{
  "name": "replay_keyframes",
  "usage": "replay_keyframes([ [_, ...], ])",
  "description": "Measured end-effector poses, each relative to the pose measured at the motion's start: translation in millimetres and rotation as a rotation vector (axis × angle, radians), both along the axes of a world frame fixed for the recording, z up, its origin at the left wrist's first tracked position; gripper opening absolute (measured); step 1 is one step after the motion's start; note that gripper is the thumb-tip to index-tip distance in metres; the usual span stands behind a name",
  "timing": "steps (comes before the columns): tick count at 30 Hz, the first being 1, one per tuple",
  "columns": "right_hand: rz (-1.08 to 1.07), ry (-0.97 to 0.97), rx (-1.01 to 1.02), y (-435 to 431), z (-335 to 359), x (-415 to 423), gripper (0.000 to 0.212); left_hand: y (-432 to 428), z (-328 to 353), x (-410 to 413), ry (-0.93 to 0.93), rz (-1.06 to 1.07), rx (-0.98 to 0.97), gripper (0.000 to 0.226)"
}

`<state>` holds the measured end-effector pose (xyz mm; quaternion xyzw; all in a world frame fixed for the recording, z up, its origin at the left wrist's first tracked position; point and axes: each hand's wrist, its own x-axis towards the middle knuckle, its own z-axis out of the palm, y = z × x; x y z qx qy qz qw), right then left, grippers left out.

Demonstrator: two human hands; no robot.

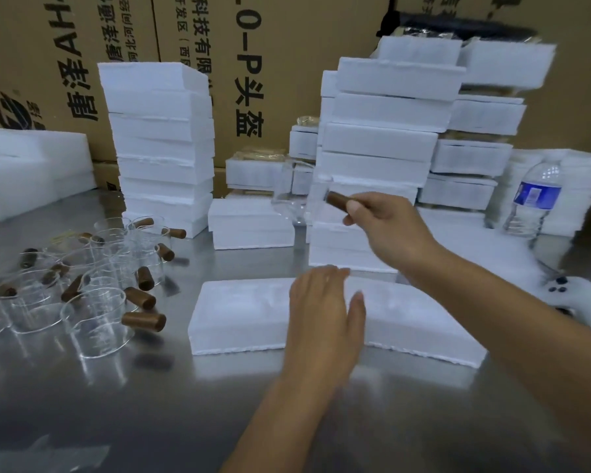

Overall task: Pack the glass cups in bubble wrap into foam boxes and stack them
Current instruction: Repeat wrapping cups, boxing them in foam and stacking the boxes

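A white foam box (249, 315) lies flat on the steel table in front of me. My left hand (325, 312) rests on its top with straight fingers. My right hand (386, 227) grips the brown wooden handle of a clear glass cup (296, 192) and holds it in the air above and behind the box. Several more glass cups (82, 285) with brown handles stand and lie crowded at the left of the table.
Tall stacks of foam boxes stand behind: one at left (161, 148), several at centre right (379, 158). A water bottle (533, 203) stands at the right, a white controller (567, 295) near it. Cardboard cartons (287, 63) form the back wall.
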<state>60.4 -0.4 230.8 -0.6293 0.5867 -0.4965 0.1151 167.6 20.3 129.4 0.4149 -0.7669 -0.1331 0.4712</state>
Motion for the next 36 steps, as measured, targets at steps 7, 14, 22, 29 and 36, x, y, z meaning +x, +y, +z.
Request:
replay_keyframes([
  [7,0.041,-0.136,0.144,65,-12,-55,0.021,4,29,5,0.625,-0.227,0.390,0.104],
  [14,0.175,-0.003,0.249,83,-30,-74,0.017,5,28,2,0.891,-0.607,0.820,0.070],
  [22,-0.046,-0.105,0.260,59,-37,-129,0.014,4,22,5,1.088,-0.575,0.921,0.059],
  [29,-0.380,0.073,0.256,18,-64,-190,0.027,4,16,1,1.129,-0.631,1.002,0.062],
  [36,-0.546,0.413,0.329,-4,-97,-183,0.047,5,13,0,1.070,-0.666,1.004,0.059],
])
